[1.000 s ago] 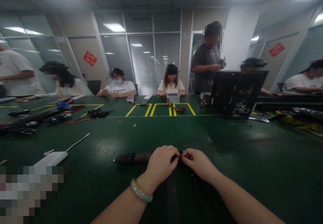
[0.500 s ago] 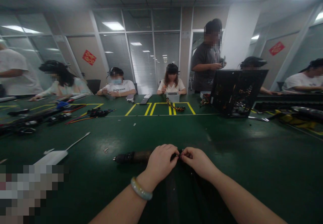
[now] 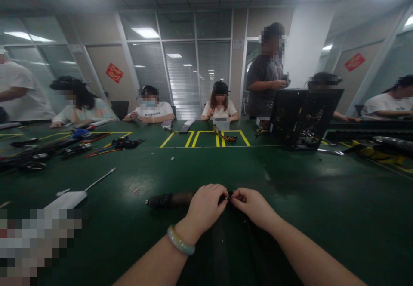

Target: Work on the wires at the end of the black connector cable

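My left hand (image 3: 208, 206) is closed, thumb and fingers curled around a small dark piece with a brassy glint at the fingertips. Facing it, my right hand (image 3: 253, 204) pinches at the same spot, and its fingertips nearly meet the left ones. What each hand grips is too small and too covered to name. A dark cylindrical tool, which looks like an electric screwdriver (image 3: 176, 200), lies on the table just behind my left hand. Its metal tip points left, and its other end is hidden behind that hand.
On the green table (image 3: 135, 165), a white adapter with a cable (image 3: 69, 200) lies to the left. Cables (image 3: 119, 143) lie in a bundle farther back. A black computer case (image 3: 303, 118) stands back right. Several people sit or stand across the table.
My hands hold almost the same place and pose; the brassy glint between the fingertips shows slightly more. Far left, a seated person's hand has shifted right.
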The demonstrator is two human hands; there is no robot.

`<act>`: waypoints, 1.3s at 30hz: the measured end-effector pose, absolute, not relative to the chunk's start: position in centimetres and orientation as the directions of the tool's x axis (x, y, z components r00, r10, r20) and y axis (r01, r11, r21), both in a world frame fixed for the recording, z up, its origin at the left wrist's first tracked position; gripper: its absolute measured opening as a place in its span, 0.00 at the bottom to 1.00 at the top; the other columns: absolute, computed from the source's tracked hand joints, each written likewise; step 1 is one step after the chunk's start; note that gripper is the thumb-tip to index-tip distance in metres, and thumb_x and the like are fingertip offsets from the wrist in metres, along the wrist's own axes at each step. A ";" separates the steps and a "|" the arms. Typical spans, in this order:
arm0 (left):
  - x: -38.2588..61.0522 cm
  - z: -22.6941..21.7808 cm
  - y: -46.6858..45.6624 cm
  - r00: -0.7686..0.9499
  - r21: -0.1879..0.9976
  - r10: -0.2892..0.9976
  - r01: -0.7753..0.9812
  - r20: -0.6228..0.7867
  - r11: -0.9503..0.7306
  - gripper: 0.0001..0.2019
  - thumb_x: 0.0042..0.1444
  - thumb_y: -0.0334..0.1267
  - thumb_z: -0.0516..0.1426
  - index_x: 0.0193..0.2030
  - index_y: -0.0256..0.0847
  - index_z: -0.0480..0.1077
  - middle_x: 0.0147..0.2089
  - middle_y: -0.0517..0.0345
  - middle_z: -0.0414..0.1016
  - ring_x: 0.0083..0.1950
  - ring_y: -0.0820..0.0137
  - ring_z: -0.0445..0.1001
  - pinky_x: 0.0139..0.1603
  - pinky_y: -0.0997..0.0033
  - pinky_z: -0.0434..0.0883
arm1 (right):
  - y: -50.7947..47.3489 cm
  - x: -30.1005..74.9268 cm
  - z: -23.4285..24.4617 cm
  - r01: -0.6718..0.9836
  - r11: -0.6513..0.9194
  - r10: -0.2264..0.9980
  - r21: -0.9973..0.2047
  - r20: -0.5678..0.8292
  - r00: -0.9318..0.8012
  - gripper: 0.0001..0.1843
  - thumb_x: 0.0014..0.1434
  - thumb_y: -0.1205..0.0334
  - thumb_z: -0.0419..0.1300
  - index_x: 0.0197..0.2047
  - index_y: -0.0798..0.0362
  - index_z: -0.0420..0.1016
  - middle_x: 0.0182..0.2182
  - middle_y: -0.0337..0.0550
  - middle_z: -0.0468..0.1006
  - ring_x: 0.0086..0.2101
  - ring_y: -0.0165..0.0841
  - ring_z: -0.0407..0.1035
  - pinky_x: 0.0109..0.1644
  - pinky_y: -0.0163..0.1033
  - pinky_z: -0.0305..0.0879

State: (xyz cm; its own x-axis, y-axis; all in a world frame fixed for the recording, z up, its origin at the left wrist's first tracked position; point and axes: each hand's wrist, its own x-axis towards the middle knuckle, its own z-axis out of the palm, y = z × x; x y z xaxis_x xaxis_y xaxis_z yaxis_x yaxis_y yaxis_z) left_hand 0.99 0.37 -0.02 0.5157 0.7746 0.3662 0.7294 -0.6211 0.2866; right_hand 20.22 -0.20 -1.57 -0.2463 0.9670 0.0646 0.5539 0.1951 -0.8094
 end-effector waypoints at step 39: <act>0.9 -0.2 -1.1 0.560 0.134 0.674 0.713 0.482 -0.688 0.03 0.59 0.34 0.57 0.38 0.42 0.72 0.41 0.57 0.75 0.45 0.65 0.71 0.47 0.66 0.65 | -1.1 20.1 -2.1 0.669 0.297 0.955 -0.681 0.219 -0.201 0.11 0.57 0.55 0.58 0.36 0.53 0.77 0.31 0.39 0.79 0.31 0.33 0.71 0.34 0.33 0.61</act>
State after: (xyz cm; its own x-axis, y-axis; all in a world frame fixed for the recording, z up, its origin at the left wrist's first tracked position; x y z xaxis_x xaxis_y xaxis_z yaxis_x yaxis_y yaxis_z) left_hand 0.90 -1.10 -0.22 0.5597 0.6743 0.4816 0.7133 -0.6879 0.1342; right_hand 20.06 -1.11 -2.05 -0.2010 0.9547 0.2195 0.6687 0.2975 -0.6815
